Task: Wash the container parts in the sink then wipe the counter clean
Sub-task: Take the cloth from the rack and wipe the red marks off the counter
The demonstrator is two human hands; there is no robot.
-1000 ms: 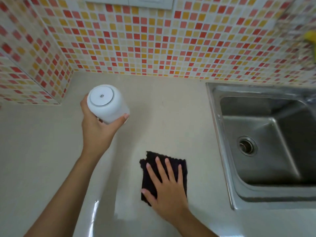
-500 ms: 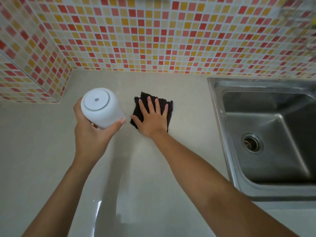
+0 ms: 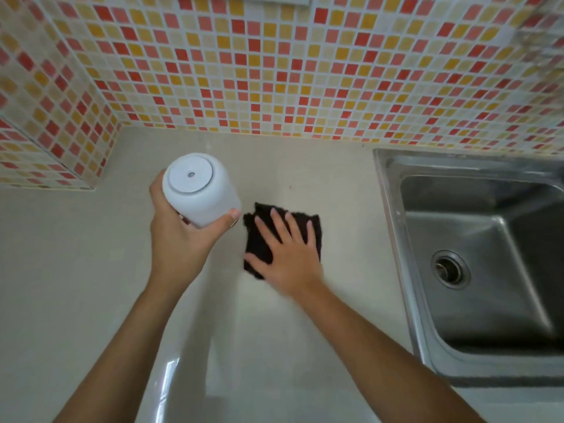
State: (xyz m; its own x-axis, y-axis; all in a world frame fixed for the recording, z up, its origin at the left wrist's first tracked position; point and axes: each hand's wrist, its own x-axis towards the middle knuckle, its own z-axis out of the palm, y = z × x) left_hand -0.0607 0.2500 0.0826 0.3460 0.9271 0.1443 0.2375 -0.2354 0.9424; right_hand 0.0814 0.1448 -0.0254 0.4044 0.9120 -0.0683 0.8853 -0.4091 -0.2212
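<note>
My left hand (image 3: pixel 180 239) grips a white round container (image 3: pixel 200 189) and holds it lifted above the beige counter (image 3: pixel 91 285), its flat circular end facing up. A dark folded cloth (image 3: pixel 308 222) lies flat on the counter just right of the container. My right hand (image 3: pixel 287 251) presses on the cloth with fingers spread, covering most of it. The steel sink (image 3: pixel 476 270) sits to the right, with its drain (image 3: pixel 449 269) visible.
A mosaic tile wall (image 3: pixel 274 71) of red, orange and cream runs along the back and wraps round the left corner. The counter looks glossy and wet near the front. The sink's raised rim (image 3: pixel 393 227) borders the counter on the right.
My right hand slid the cloth from near the front edge up toward the wall, then back down and a little right. The container stayed held up in my left hand.
</note>
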